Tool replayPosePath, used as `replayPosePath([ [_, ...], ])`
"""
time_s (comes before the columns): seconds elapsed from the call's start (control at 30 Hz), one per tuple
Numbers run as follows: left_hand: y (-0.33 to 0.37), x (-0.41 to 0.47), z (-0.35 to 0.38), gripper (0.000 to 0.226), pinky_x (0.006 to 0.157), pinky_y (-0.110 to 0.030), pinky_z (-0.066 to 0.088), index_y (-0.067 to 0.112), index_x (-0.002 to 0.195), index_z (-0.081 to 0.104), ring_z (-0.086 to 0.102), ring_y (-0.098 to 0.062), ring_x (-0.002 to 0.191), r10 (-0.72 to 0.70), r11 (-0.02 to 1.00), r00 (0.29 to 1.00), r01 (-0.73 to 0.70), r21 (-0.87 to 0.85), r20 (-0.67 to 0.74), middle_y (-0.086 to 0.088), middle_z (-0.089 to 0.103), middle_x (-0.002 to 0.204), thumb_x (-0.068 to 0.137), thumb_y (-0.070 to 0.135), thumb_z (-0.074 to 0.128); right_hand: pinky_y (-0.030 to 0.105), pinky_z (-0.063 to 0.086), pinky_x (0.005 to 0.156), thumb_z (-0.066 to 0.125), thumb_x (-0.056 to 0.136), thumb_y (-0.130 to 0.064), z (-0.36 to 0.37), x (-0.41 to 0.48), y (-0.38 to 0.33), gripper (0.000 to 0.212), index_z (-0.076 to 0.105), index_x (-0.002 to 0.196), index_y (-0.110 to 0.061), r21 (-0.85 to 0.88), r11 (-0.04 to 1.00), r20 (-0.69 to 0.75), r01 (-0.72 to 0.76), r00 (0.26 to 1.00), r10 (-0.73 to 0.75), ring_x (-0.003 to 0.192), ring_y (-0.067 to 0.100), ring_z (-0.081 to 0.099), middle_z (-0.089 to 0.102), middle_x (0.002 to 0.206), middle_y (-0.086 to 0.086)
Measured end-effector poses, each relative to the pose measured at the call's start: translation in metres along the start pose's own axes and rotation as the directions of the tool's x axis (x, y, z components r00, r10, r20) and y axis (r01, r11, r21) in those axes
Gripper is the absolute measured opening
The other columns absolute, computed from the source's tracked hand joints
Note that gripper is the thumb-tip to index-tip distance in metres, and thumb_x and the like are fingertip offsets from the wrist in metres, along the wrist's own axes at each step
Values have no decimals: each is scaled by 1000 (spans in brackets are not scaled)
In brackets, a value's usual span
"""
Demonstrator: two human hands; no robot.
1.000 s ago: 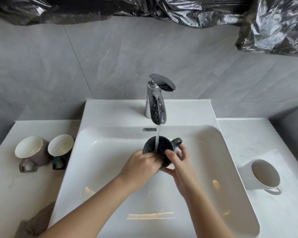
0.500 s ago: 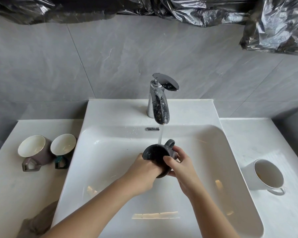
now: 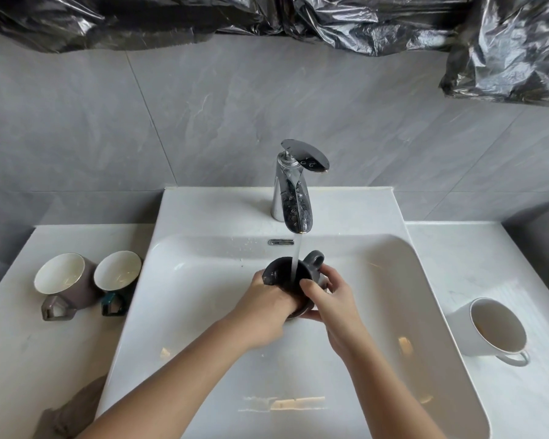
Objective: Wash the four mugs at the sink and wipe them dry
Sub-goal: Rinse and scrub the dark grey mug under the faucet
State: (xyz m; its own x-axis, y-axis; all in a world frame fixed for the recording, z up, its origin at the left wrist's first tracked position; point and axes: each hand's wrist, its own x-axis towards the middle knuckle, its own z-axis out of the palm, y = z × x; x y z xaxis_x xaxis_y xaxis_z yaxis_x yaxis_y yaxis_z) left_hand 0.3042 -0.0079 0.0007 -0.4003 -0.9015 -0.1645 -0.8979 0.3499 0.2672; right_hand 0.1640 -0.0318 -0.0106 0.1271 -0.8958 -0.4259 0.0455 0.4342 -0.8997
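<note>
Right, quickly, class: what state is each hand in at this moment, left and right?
Left hand: closed, gripping the dark mug.
Right hand: closed, gripping the same dark mug, thumb at its rim.

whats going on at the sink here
A person is rinsing a dark mug under the running tap, over the basin. The left hand grips the mug's side and rim, and the right hand curls round it just below the handle. The other three mugs stand on the counter: a brown mug and a teal-handled mug left of the basin, a white mug on the right. A cloth lies at the near left.
</note>
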Motion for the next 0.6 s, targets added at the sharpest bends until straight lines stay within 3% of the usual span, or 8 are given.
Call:
replayPosePath([
  [0.1, -5, -3, 8, 73, 117, -32, 9, 43, 146, 32, 28, -25, 138, -40, 999, 995, 39, -9, -91, 13, 40, 149, 87, 0, 45, 42, 62, 67, 65, 67, -21, -2, -2, 1, 51, 63, 118, -17, 21, 1000, 19, -1, 1000, 1, 77, 19, 70, 64, 94, 13],
  [0.17, -10, -2, 13, 52, 119, -50, 0, 37, 127, 59, 52, -17, 120, 75, 985, 978, -42, 167, -197, 13, 63, 120, 81, 12, 61, 37, 61, 63, 67, 77, -14, -2, -4, 3, 37, 64, 113, -19, 45, 999, 33, -2, 999, 0, 76, 20, 69, 63, 95, 18],
  [0.27, -18, -2, 25, 40, 110, -64, 22, 34, 112, 68, 63, -9, 101, 116, 971, 935, -36, 235, -336, 13, 68, 99, 73, 26, 69, 40, 62, 68, 71, 82, -13, 0, -5, 6, 33, 63, 112, -23, 12, 999, 20, 33, 999, -33, 73, 17, 65, 62, 80, 4],
  [0.33, -11, -6, 31, 30, 94, -40, 46, 28, 102, 70, 67, -12, 85, 115, 993, 900, -93, 74, -421, 11, 70, 87, 74, 22, 62, 43, 58, 81, 74, 70, -32, 2, -5, 5, 46, 63, 114, -27, -16, 998, 50, 67, 997, -66, 79, 14, 66, 66, 83, -4],
  [0.37, -6, -9, 31, 19, 77, -26, 47, 24, 91, 70, 66, -15, 72, 95, 993, 884, -117, -20, -459, 8, 69, 76, 74, 20, 61, 42, 56, 86, 73, 66, -40, 3, -4, 5, 50, 64, 113, -29, -8, 997, 64, 83, 995, -82, 87, 13, 68, 70, 91, -3],
  [0.43, 1, -13, 31, 10, 57, -23, 41, 18, 77, 68, 62, -17, 62, -41, 976, 874, -67, -205, -483, 4, 67, 67, 71, 20, 76, 41, 51, 91, 68, 71, -47, 3, -3, 7, 44, 68, 109, -26, 15, 993, 64, 117, 991, -118, 99, 17, 66, 72, 104, 6],
  [0.5, 6, -17, 29, 18, 65, -25, 48, 14, 83, 70, 63, -16, 73, -234, 895, 883, 33, -444, -406, 1, 71, 78, 71, 20, 82, 41, 46, 89, 61, 80, -40, -1, -1, 8, 31, 71, 101, -20, 80, 989, 61, 124, 990, -129, 97, 20, 62, 71, 105, 14],
  [0.6, 10, -20, 31, 22, 80, -22, 52, 23, 97, 72, 66, -6, 88, -386, 591, 902, 81, -803, -192, 12, 73, 93, 76, 19, 79, 40, 40, 84, 59, 81, -34, -7, 3, 10, 30, 70, 101, -15, 204, 977, 146, 60, 985, -91, 98, 23, 58, 67, 103, 12],
])
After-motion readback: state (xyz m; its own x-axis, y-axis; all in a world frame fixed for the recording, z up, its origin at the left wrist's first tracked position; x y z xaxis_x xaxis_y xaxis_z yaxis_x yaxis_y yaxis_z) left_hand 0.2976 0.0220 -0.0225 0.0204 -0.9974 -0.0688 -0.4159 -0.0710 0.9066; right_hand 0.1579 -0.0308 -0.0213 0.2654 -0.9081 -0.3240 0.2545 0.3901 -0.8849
